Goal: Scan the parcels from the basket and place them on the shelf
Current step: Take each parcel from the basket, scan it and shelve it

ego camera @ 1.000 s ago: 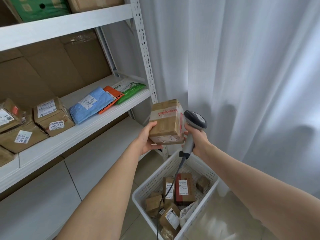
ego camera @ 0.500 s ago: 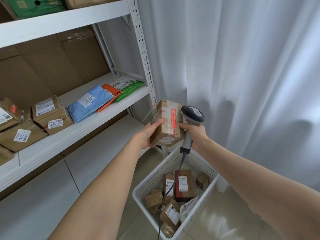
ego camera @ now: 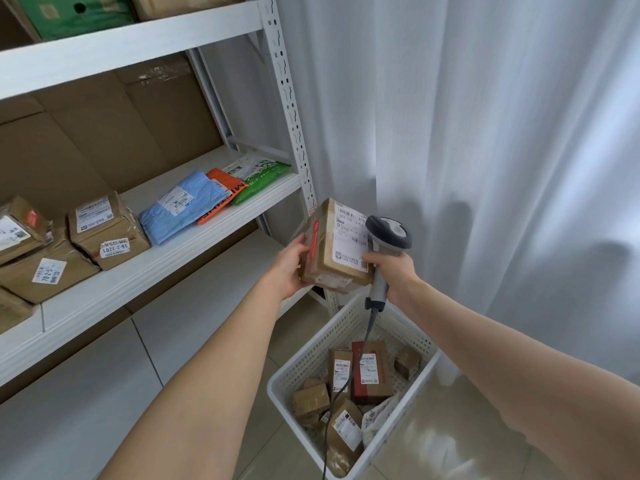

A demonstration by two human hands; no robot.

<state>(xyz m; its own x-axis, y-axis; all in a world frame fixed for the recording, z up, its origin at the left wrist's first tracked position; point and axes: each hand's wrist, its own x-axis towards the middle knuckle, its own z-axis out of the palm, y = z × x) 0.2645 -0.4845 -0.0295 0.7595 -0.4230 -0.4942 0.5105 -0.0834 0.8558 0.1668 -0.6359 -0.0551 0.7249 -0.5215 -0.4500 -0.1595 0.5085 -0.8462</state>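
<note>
The basket (ego camera: pixel 311 344) stands on the tiled floor (ego camera: pixel 433 438), just right of the shelf unit's foot. Its far corner is near the base of the post (ego camera: pixel 289 109). Brown parcels (ego camera: pixel 369 370) lie loose inside, all below the rim. The cable (ego camera: pixel 360 351) hangs down across them.

Above the basket's far edge, both hands meet at one level. The left hand (ego camera: pixel 289 268) grips the box (ego camera: pixel 322 258) by its left side, thumb on the upper face beside a red tape strip. The box is tilted, label towards the camera, and held in the air just right of the shelf's end. The right hand (ego camera: pixel 394 271) is wrapped round the handle of the scanner (ego camera: pixel 388 233). The scanner head sits just beside the label's right edge. Whether the right fingers touch the box cannot be told.

On the shelf (ego camera: pixel 173 268), a bare strip of board runs along the front edge. Behind it lie cartons (ego camera: pixel 104 230) at left, then blue, orange and green mailers (ego camera: pixel 183 206), overlapping. The green one reaches nearly to the post. An upper board (ego camera: pixel 131 46) overhangs this level with a tall gap between.

The curtain (ego camera: pixel 485 133) hangs to the right, close behind hands and basket.
</note>
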